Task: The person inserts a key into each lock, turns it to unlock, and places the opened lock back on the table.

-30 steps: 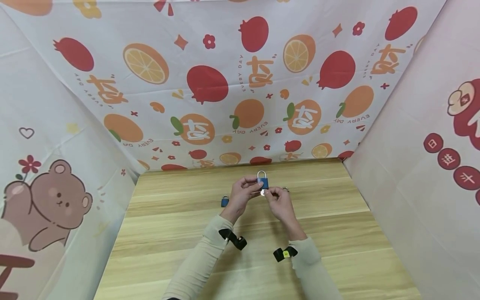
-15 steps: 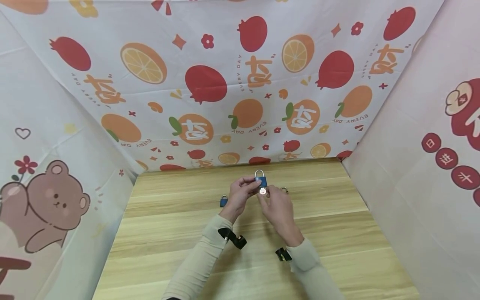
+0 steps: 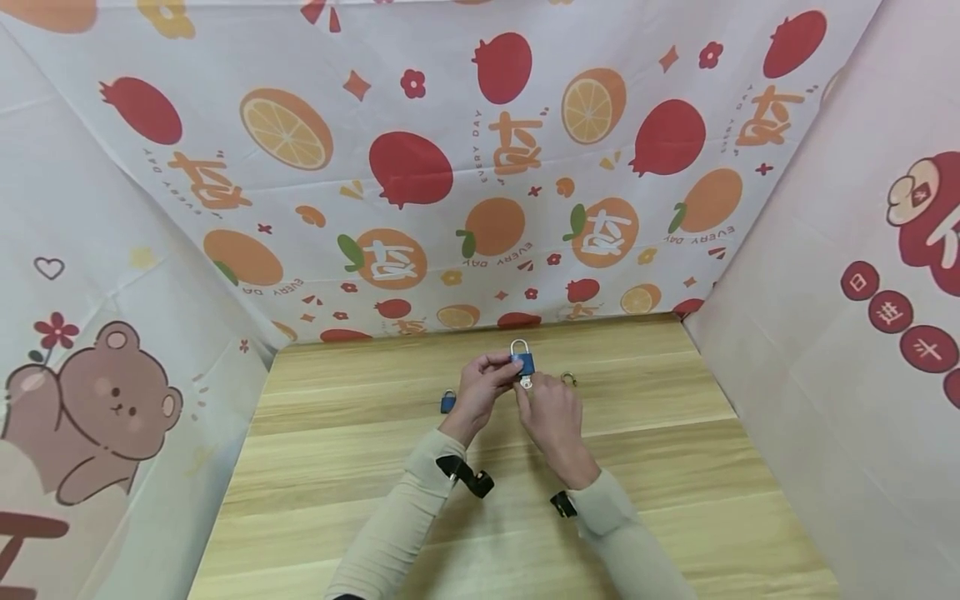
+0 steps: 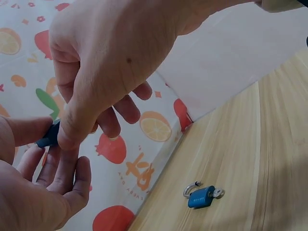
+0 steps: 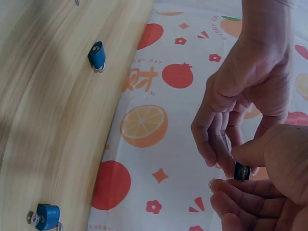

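Observation:
My left hand [image 3: 480,390] pinches a blue padlock [image 3: 522,362] by its body, shackle pointing up. A small silver key [image 3: 526,383] sits at the underside of this padlock. My right hand [image 3: 553,414] has its thumb and curled fingers at the key, pinching it. In the left wrist view the right hand [image 4: 108,62] covers one end of the padlock [image 4: 49,136]. The right wrist view shows the padlock's dark underside [image 5: 242,171] between both hands' fingers. Whether the held padlock's shackle is latched is too small to tell.
On the wooden table [image 3: 337,500], a second blue padlock [image 3: 447,402] stands left of the hands. Another blue padlock [image 4: 201,197] lies to the right, its shackle swung open and a key in it. Patterned cloth walls [image 3: 420,167] rise behind and at both sides.
My right hand has turned over about the key, its back now facing up, and its wrist has rotated. The left hand keeps holding the padlock almost in place.

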Available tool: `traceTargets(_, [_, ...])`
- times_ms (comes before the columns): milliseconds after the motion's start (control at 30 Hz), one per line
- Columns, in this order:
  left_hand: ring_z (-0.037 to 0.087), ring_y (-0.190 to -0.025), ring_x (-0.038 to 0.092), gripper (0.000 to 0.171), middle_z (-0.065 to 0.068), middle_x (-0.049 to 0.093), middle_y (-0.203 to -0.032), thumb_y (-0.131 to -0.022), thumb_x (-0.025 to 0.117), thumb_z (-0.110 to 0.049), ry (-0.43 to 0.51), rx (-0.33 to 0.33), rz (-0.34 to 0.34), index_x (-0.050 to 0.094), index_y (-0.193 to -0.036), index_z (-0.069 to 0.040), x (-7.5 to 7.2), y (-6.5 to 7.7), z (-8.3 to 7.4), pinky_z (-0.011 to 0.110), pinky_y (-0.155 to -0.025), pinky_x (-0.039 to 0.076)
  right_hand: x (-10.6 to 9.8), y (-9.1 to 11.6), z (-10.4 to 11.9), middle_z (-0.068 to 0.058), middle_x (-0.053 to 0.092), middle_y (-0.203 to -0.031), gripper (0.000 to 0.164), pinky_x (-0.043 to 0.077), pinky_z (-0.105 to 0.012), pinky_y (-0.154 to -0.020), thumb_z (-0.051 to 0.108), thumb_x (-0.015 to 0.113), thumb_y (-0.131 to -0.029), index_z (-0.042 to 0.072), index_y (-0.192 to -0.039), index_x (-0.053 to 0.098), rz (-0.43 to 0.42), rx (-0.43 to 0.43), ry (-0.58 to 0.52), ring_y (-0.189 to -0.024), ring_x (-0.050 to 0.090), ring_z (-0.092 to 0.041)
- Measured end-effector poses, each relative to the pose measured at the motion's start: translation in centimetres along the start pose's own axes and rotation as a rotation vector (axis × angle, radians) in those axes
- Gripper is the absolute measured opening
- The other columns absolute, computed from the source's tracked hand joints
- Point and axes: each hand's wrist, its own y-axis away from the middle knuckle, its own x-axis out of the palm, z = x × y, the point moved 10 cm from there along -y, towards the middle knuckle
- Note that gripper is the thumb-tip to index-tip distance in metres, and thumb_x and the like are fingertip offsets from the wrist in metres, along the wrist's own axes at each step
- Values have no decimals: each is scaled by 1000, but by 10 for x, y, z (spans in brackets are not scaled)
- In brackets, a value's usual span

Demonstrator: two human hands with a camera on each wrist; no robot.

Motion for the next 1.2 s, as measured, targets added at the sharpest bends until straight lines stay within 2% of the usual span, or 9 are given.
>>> traceTargets(267, [8, -78, 71, 29, -2, 76, -90, -90, 75, -6, 0, -3, -9, 65, -116, 1, 2, 1, -1, 23, -74, 59, -2, 2, 2, -6, 59, -58, 32, 33, -25, -41, 26, 69, -97, 2, -77, 67, -8, 15, 12, -46, 44, -13])
traceTargets(667, [7, -79, 71, 29, -2, 75, -89, -90, 75, -6, -8, 14, 3, 63, -116, 3, 2, 1, -4, 23, -75, 59, 2, 2, 3, -7, 62, -61, 29, 39, -27, -43, 23, 66, -99, 1, -81, 70, 8, 44, -9, -49, 50, -16])
traceTargets(1200, [8, -85, 72, 28, 0, 76, -95, -90, 74, -4, -19, 20, 7, 64, -116, 3, 2, 3, -5, 23, -78, 60, 5, 4, 2, -5, 58, -59, 28, 36, -23, -41, 20, 62, -101, -1, -84, 69, 30, 59, -41, -47, 46, -13])
